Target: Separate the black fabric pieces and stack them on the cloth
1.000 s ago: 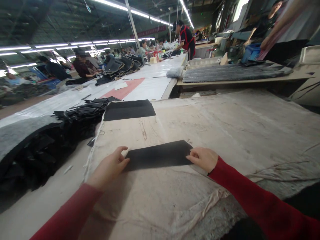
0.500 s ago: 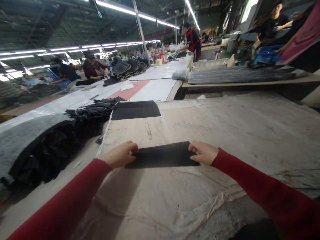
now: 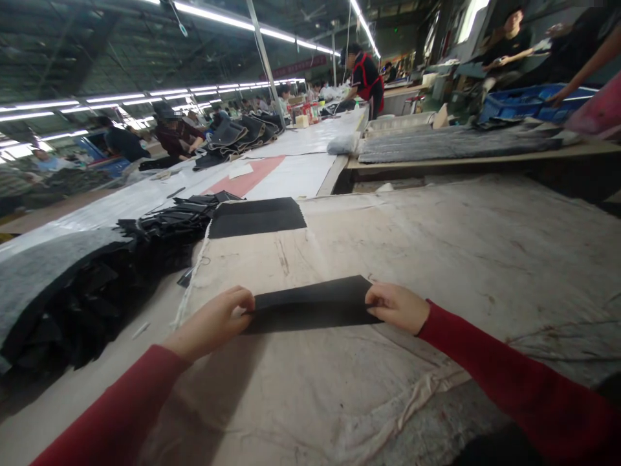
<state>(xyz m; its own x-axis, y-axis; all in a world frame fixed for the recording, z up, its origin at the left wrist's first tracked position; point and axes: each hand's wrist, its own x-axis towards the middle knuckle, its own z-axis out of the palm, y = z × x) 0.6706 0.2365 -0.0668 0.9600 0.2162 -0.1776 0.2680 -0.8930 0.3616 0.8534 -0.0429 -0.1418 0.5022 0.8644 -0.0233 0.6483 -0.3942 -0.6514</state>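
Observation:
A black fabric piece (image 3: 310,305) lies across the cloth-covered table in front of me, stretched between my hands. My left hand (image 3: 228,314) pinches its left end between thumb and fingers. At the opposite end, my right hand (image 3: 392,305) has thumb and fingertips closed on the right edge. Farther back, near the table's far left corner, a second black fabric piece (image 3: 257,217) with a zigzag-cut edge lies flat.
A long heap of black fabric pieces (image 3: 97,285) runs along the left side. The beige cloth (image 3: 460,259) is stained and wrinkled. Behind it lie grey stacked material (image 3: 446,145) and a blue crate (image 3: 528,103). A person in a red apron (image 3: 366,77) stands farther off.
Both hands have tightened their pinch on the ends of the black fabric piece. The left hand has shifted slightly left and the view has moved a little.

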